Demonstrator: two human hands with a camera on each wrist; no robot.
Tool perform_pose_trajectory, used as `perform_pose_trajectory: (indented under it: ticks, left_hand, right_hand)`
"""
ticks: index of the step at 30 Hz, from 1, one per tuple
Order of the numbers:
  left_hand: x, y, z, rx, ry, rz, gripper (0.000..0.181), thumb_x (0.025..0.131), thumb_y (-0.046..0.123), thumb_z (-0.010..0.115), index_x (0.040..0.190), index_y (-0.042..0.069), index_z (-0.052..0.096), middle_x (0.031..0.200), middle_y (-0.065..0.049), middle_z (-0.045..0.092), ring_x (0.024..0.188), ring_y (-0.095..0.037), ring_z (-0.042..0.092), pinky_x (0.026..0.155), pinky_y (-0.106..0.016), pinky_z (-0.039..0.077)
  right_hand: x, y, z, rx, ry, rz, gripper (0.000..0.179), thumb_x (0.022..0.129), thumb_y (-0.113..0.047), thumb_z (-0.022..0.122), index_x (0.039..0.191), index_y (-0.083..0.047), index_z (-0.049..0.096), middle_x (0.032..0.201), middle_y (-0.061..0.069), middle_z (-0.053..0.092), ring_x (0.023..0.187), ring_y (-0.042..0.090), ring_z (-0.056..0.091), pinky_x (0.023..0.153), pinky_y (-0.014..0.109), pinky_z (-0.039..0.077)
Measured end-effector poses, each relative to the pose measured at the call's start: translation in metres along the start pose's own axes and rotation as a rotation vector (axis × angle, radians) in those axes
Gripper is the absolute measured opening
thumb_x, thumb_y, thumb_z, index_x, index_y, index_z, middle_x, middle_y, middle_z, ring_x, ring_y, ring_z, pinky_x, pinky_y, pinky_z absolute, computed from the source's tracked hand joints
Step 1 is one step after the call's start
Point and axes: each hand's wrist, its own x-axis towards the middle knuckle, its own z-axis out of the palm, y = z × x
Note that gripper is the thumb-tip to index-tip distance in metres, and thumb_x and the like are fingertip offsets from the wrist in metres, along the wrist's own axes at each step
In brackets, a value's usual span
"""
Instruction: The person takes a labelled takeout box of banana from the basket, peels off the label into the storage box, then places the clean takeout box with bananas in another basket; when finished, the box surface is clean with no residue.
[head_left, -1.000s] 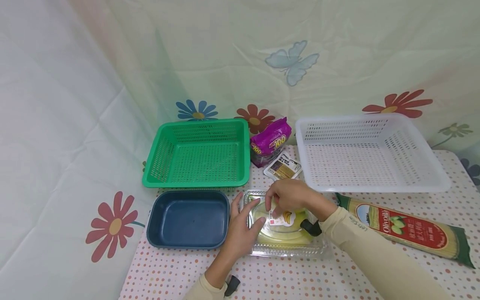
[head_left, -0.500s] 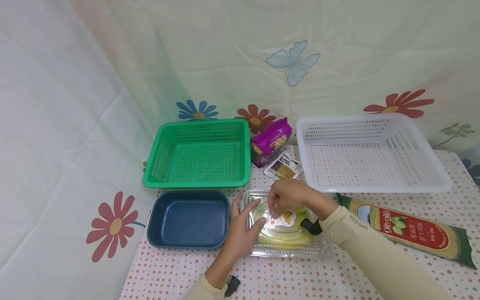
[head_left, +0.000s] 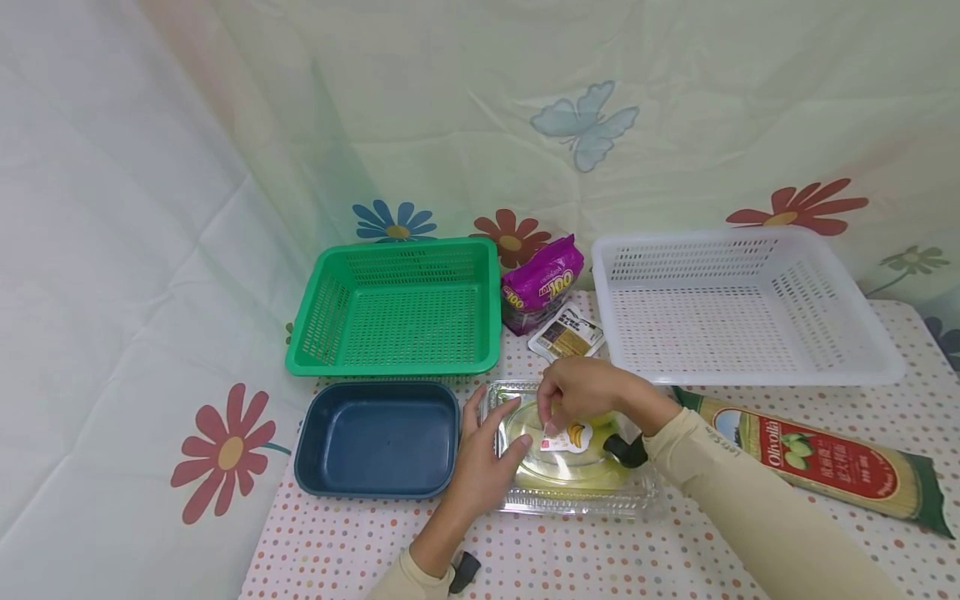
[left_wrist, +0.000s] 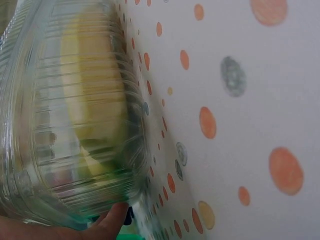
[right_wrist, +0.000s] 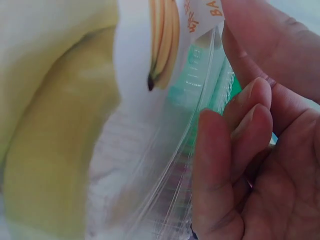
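Observation:
A clear lidded plastic box [head_left: 573, 502] with bananas [right_wrist: 57, 145] inside lies on the table, bearing a white sticker [head_left: 579, 437] with a banana picture on its lid. My right hand [head_left: 583, 390] is over the lid and pinches one corner of the sticker between thumb and index finger. That corner is lifted off the plastic in the right wrist view, while its other fingers curl beside the box. My left hand [head_left: 480, 467] rests on the left edge of the box with fingers spread. In the left wrist view a fingertip [left_wrist: 117, 216] touches the box's side.
Left of the box stands a dark blue basin [head_left: 377, 492], with a green basket [head_left: 390, 369] behind it. A purple bag [head_left: 543, 275] and a small flat packet [head_left: 567, 333] lie behind the box. A white basket [head_left: 757, 377] and a spaghetti pack [head_left: 817, 457] are at right.
Both hands stay almost where they were. My right fingers have closed in on the sticker's corner, and the right forearm has shifted very slightly.

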Motion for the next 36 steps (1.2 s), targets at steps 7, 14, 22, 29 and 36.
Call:
perform_pose_trajectory:
  ticks: [7,14,22,29,36]
  left_hand:
    - [0.000,0.000,0.000,-0.001,0.001,0.005,0.052,0.098,0.030,0.067,0.148,0.029,0.053,0.170,-0.008,0.013,0.152,-0.042,0.028,0.115,-0.065,0.034]
    - [0.000,0.001,0.000,-0.002,-0.001,0.004,0.052,0.098,0.029,0.067,0.148,0.028,0.053,0.170,-0.009,0.013,0.151,-0.043,0.030,0.114,-0.065,0.035]
    - [0.000,0.001,-0.001,0.002,0.001,0.007,0.052,0.098,0.029,0.068,0.148,0.028,0.053,0.170,-0.009,0.013,0.151,-0.043,0.029,0.115,-0.065,0.034]
    - [0.000,0.002,-0.001,0.005,0.004,0.007,0.051,0.098,0.028,0.068,0.148,0.028,0.054,0.170,-0.010,0.014,0.151,-0.043,0.029,0.115,-0.065,0.033]
    - [0.000,0.002,-0.001,0.006,0.004,0.004,0.051,0.098,0.028,0.068,0.148,0.028,0.054,0.169,-0.010,0.014,0.151,-0.043,0.029,0.116,-0.065,0.033]
  right_hand:
    - [0.000,0.003,-0.002,0.052,-0.014,-0.041,0.012,0.075,-0.017,0.087,0.073,-0.020,0.076,0.073,-0.005,0.052,0.067,0.010,0.045,0.059,0.025,0.038]
    - [0.000,0.005,-0.003,0.084,-0.023,-0.058,0.011,0.076,-0.017,0.087,0.074,-0.018,0.076,0.073,-0.006,0.051,0.069,0.010,0.046,0.062,0.025,0.039]
    - [0.000,0.008,-0.003,0.119,-0.032,-0.077,0.012,0.076,-0.017,0.087,0.073,-0.016,0.076,0.073,-0.005,0.051,0.069,0.010,0.046,0.062,0.024,0.040]
    - [-0.001,0.009,-0.004,0.150,-0.045,-0.071,0.011,0.076,-0.016,0.087,0.075,-0.016,0.076,0.075,-0.005,0.052,0.070,0.011,0.048,0.063,0.024,0.041]
    - [-0.001,0.011,-0.006,0.170,-0.058,-0.062,0.010,0.077,-0.015,0.086,0.076,-0.015,0.076,0.076,-0.005,0.052,0.071,0.011,0.048,0.065,0.025,0.041]
